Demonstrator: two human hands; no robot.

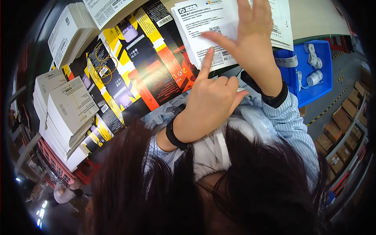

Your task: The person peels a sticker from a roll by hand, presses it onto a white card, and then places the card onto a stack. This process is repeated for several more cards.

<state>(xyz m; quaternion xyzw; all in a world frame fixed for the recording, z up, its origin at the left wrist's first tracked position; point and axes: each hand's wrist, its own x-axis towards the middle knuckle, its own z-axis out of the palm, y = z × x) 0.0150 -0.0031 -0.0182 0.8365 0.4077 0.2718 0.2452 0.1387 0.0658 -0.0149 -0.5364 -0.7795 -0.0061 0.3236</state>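
Observation:
A white printed sheet (199, 23) with black text and square codes lies at the top centre, on top of other white sheets. My left hand (213, 98) points at its lower edge with the index finger stretched out, the tip touching the paper beside a printed code. That hand's other fingers are curled, its thumb stands apart, and it holds nothing. Over the sheet's right part, my right hand (256, 43) is open with fingers spread and thumb pointing left. Whether its palm touches the paper cannot be made out.
Flattened black, yellow and orange printed cartons (152, 66) cover the middle, with tan rubber bands (102, 64) on them. Stacks of folded white card (70, 35) and grey-white card (72, 103) stand left. A blue bin (323, 84) with label rolls (314, 78) is right, near shelved brown boxes (333, 129).

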